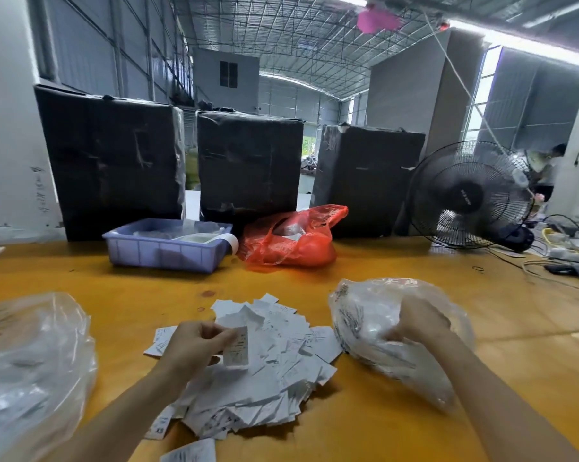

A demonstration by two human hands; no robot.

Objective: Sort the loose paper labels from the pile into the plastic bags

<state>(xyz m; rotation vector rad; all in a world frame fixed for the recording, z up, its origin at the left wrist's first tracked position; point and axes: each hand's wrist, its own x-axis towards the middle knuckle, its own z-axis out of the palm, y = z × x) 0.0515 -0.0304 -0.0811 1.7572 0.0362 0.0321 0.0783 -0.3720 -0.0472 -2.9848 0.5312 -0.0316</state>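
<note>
Left hand (194, 345) pinching 1 paper label (237, 349) above the pile (264, 388), right hand (418, 323) gripping the clear bag (375, 315).

Glossy plastic bag (381, 325), paper labels (264, 371)

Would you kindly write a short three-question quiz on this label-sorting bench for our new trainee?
1. True or false: the left hand pinches a single label above the pile of labels.
2. What does the right hand grip? A) the red bag B) the clear bag on the right C) the fan
3. Which container stands left of the red bag?

Key: 1 true; 2 B; 3 the purple tray.
</note>
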